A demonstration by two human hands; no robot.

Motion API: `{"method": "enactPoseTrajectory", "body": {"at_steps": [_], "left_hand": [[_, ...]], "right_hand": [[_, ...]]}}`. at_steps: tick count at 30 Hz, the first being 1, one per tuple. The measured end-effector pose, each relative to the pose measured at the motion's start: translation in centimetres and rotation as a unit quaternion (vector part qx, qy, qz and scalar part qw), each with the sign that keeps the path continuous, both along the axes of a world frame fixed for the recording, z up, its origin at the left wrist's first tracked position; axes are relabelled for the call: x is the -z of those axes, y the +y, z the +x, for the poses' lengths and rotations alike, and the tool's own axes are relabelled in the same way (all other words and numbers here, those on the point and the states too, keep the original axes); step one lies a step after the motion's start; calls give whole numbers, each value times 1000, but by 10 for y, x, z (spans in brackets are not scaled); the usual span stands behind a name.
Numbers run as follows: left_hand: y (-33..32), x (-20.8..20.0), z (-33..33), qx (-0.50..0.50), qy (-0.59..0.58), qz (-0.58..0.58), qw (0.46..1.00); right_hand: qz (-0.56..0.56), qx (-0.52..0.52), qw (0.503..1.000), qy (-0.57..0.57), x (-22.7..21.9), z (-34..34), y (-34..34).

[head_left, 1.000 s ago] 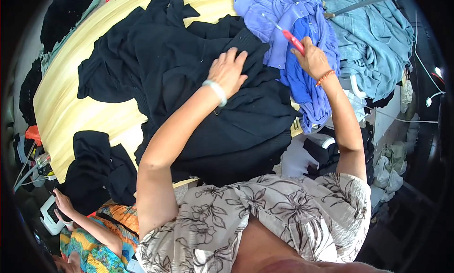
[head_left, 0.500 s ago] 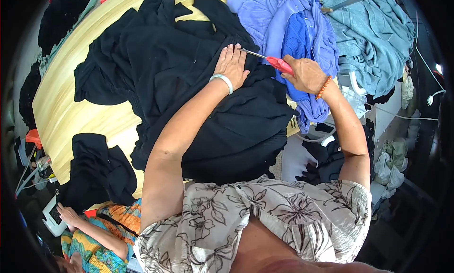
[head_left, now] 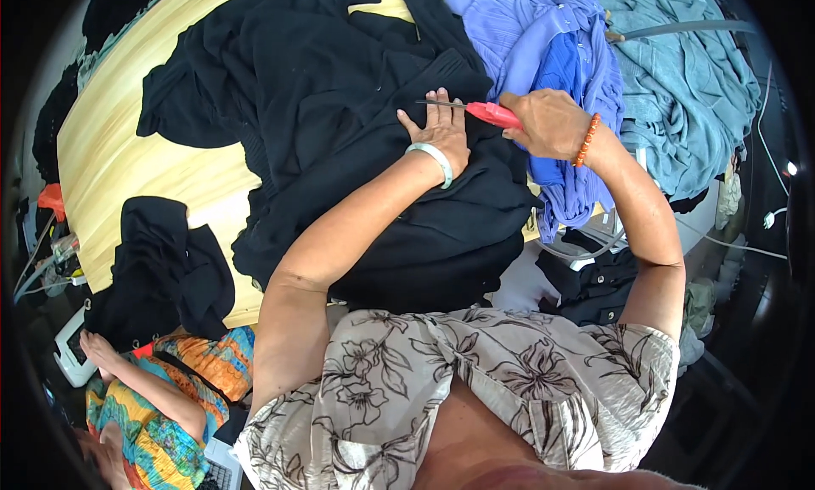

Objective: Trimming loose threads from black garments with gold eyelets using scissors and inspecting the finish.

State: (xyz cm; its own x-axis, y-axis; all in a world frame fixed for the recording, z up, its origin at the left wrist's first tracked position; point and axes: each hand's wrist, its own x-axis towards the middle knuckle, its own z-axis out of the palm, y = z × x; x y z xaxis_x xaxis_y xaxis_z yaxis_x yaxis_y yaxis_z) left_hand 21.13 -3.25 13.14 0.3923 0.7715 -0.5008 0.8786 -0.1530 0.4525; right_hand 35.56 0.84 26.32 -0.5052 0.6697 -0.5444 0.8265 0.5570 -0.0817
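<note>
At upper centre of frame, with left hand (head_left: 441, 140) spread on black garment (head_left: 323, 74) and right hand (head_left: 552, 123) gripping red-handled tool (head_left: 492, 114), I judge this steadying; next move requires finger clearance.

On my head view | left hand (head_left: 440, 140) lies spread on black knitwear (head_left: 331, 91) | right hand (head_left: 552, 123) grips red-handled tool (head_left: 492, 114), shaft (head_left: 440, 103) crossing left fingers (head_left: 445, 117)

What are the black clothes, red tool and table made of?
Black clothes: probably soft knit, matte, with ribbed bands and loose folds. Red tool: the handle looks like smooth plastic, bright and evenly coloured; the thin, straight grey shaft is likely metal. Table: perhaps wood or a wood-look sheet; its pale yellow top has grain-like streaks and a slight shine.
</note>
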Motion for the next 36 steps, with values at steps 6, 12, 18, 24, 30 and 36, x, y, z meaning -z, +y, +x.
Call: {"method": "enactPoseTrajectory", "body": {"at_steps": [6,12,18,24,30,36], "left_hand": [[-6,-9,-3,-50,-1,-6,999],[-22,-43,-70,-53,21,104,993],[-91,-43,-166,-63,-49,94,992],[-135,-26,-152,-139,-64,203,967],[-140,-17,-142,-198,-72,130,969],[-144,-14,-145,-206,-64,101,971]], "right_hand": [[-73,-46,989,118,-4,-24,-8],[-42,33,988,147,6,0,-13],[-40,30,987,152,14,3,-20],[-68,-31,986,151,8,-18,-22],[-128,-92,984,87,5,-51,-32],[-107,-145,979,97,-11,-97,-40]]}}
